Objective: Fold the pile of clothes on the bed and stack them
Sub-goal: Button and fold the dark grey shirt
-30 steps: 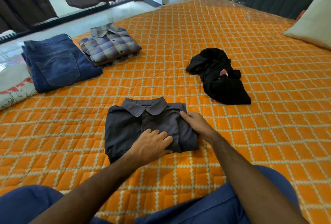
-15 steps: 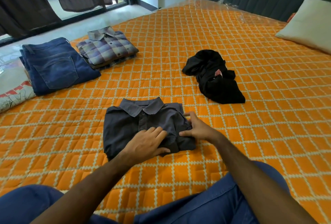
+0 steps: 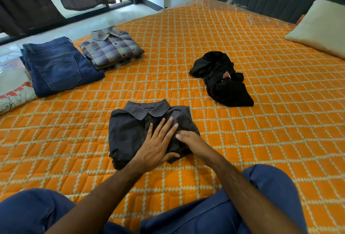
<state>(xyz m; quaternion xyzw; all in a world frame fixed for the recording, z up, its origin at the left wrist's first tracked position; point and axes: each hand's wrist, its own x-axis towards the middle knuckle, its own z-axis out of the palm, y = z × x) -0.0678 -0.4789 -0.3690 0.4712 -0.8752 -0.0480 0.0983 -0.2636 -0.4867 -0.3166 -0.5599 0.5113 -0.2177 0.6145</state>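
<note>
Head view: the folded dark grey collared shirt (image 3: 141,132) lies on the orange quilted bed (image 3: 242,140) just before the person's knees. The left hand (image 3: 158,145) presses flat on it, fingers straight, likely to keep the fold from springing up. The right hand (image 3: 192,141) curls its fingers at the shirt's right edge, seemingly tucking loose cloth under; whether it pinches fabric I cannot tell. Folded blue denim jeans (image 3: 57,67) and a folded plaid shirt (image 3: 112,46) wait beyond; a crumpled black garment (image 3: 222,80) remains unfolded. No containers show
</note>
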